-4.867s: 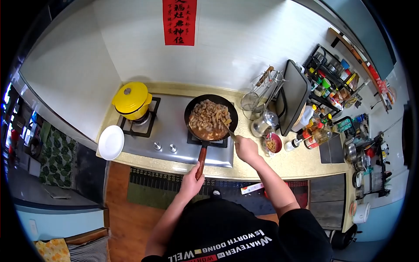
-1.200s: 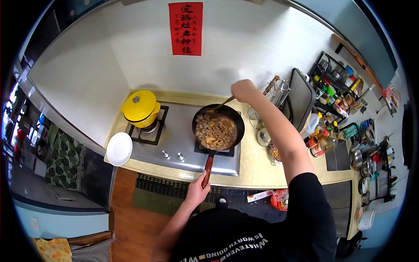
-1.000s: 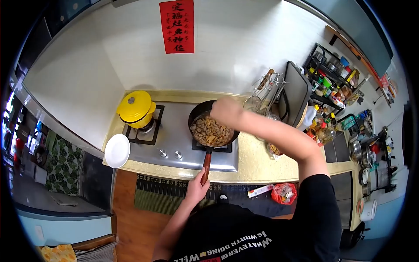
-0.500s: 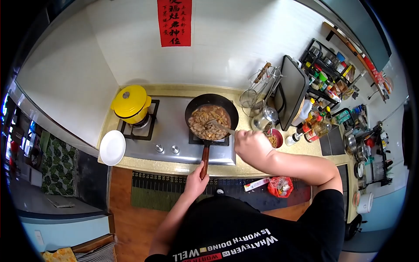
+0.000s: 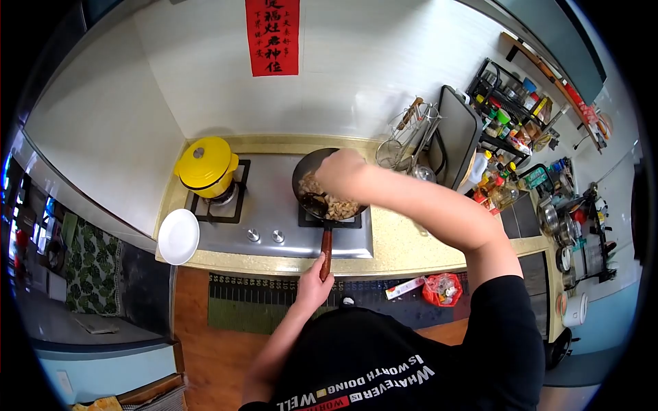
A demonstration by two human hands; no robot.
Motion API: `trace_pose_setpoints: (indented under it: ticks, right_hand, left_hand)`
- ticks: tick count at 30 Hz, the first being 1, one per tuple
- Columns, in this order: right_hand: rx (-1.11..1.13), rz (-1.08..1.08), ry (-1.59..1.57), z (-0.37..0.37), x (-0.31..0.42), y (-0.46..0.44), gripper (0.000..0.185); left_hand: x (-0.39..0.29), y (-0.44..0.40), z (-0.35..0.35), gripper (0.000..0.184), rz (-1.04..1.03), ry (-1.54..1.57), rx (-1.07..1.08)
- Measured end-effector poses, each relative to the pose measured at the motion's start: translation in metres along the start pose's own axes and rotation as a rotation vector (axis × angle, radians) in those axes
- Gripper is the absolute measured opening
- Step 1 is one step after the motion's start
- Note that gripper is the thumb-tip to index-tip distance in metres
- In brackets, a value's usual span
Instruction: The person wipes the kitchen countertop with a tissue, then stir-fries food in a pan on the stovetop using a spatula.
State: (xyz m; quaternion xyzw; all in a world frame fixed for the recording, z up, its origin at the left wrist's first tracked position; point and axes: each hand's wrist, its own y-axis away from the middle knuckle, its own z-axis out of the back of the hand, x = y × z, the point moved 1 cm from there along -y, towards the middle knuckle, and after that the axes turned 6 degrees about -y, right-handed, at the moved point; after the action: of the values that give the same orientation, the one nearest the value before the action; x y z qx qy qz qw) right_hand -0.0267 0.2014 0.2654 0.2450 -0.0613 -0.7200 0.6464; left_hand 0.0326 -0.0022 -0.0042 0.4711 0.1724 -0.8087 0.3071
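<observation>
My left hand (image 5: 315,284) is wrapped round the wooden handle (image 5: 326,250) of a dark frying pan (image 5: 310,162) on the right burner. Browned sliced meat (image 5: 340,207) lies in the pan, with a dark gap on its left side. My right hand (image 5: 341,171), closed and blurred, is above the pan's far side. It grips the spatula, whose handle is hidden beneath the hand and whose blade I cannot make out clearly.
A yellow lidded pot (image 5: 207,164) stands on the left burner, with a white plate (image 5: 178,237) at the counter's front left. Utensils hang on a rack (image 5: 415,130) beside a dark board (image 5: 458,137). Bottles (image 5: 504,195) crowd the right. A red bag (image 5: 442,290) is below the counter.
My right hand has moved left and away from me, from the pan's right side to over its far part. The meat has been shifted, baring a dark patch. My left hand keeps the handle.
</observation>
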Motion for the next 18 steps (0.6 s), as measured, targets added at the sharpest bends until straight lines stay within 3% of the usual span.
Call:
trace_pose_setpoints:
  ticks: [7, 11, 15, 18]
  right_hand:
    - [0.002, 0.136, 0.252, -0.012, 0.016, 0.009, 0.011]
    - [0.047, 0.078, 0.329, -0.051, -0.006, 0.008, 0.011]
    - [0.007, -0.045, 0.173, -0.097, -0.035, 0.022, 0.014]
    - [0.011, -0.176, 0.017, -0.104, -0.063, 0.045, 0.014]
  left_hand:
    - [0.001, 0.000, 0.002, 0.061, 0.028, 0.011, 0.023]
    - [0.005, -0.001, -0.001, 0.060, 0.007, 0.012, 0.003]
    - [0.018, -0.002, -0.007, 0.065, -0.068, -0.052, -0.020]
    - [0.004, -0.001, -0.001, 0.060, 0.020, 0.010, 0.008]
